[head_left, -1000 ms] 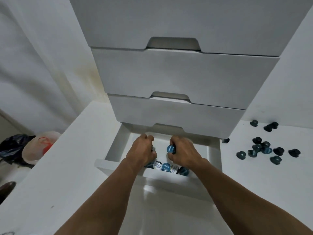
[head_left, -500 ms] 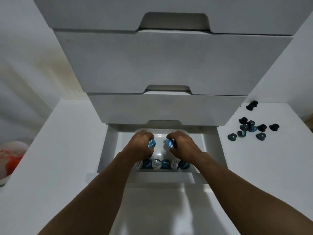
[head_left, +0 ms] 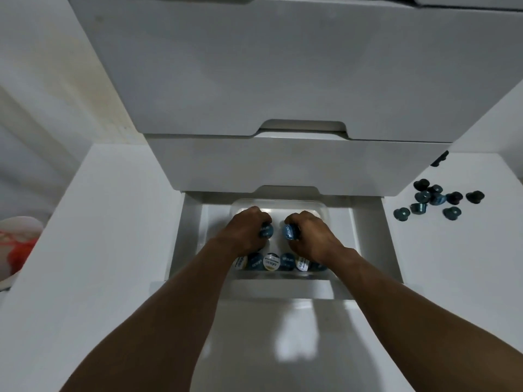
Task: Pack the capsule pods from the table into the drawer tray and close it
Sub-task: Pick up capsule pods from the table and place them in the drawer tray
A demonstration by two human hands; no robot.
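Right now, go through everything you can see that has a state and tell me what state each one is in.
Bottom drawer: pulled open.
Drawer above it: shut.
Clear tray: inside the open drawer, with a row of pods along its near edge.
Left hand: grips a blue pod over the tray.
Right hand: grips a second blue pod.
Loose pods: unpacked on the table.

Both forearms bare, extended forward from lower corners of view, converging toward centre. Left grip (head_left: 245, 234) held knuckles-up, fingers curled, left pod (head_left: 266, 231) clasped at inner side of grip. Right grip (head_left: 310, 236) mirrored, fingers curled, right pod (head_left: 290, 232) clasped at inner side. Grips held level, near each other, not touching. Wrists kept straight.
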